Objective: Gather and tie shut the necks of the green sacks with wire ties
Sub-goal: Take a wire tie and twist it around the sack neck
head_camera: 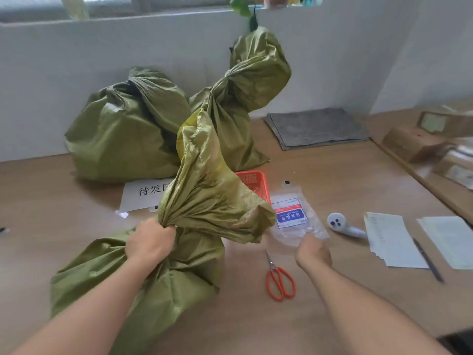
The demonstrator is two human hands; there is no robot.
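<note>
A person at a wooden desk (256, 326) bunches the neck of the near sack (158, 272) in the left hand (149, 242), fingers wrapped tight round the gathered green weave while the loose mouth flares up and to the right above the fist. The right hand (313, 250) is at the near edge of the clear packet of ties (294, 221); its fingers are hidden behind the back of the hand, so whether they pinch the plastic cannot be told. No tie shows on this neck, so the job here appears to stand at the gathering stage, with a tie to be drawn out, wrapped and cinched. Against the white wall (76, 73) the far-right sack (238, 103) looks pinched in at its neck and likely done (the tie itself cannot be made out), and the far-left sack (122, 129) has a folded-over top whose fastening is unclear. Room is modest: orange-handled scissors (280, 280) lie just near of the packet, a red basket (256, 183) sits partly behind the flared mouth, and a white handheld device (340, 224), papers (391, 239) and a pen (427, 260) crowd the right. Bare desk lies open between the near sack and the scissors, and along the near edge.
</note>
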